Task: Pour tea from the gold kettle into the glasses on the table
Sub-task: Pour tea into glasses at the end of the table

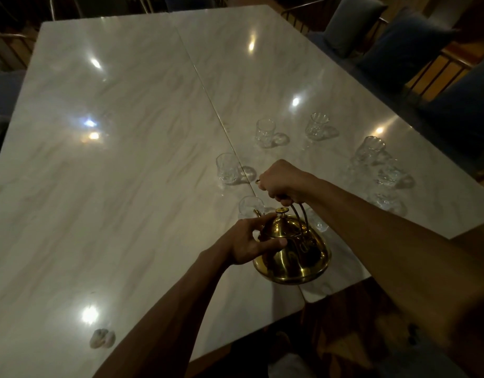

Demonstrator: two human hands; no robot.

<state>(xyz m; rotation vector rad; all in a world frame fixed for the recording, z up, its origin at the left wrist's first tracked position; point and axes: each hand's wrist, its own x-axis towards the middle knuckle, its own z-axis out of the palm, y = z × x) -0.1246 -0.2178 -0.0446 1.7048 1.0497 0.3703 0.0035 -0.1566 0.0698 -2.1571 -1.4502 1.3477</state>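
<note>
Fingers [278, 197] of the right hand [283, 181] curl tight round the kettle [295, 257] handle [298, 214]; the left hand [249, 242] cups the lid [280, 226], thumb across. The kettle hangs tilted over the table [126, 186], spout [258, 213] above the nearest glass [249, 207]. Best tipped slowly, lid held down.

Dim, glare-spotted tabletop [126, 159], warped edges

- a small pale crumpled lump [102, 338] is lying at the near left.
- blue cushioned chairs [407, 42] are standing along the far right.
- a brown wooden floor [344, 336] is showing at the near right.
</note>
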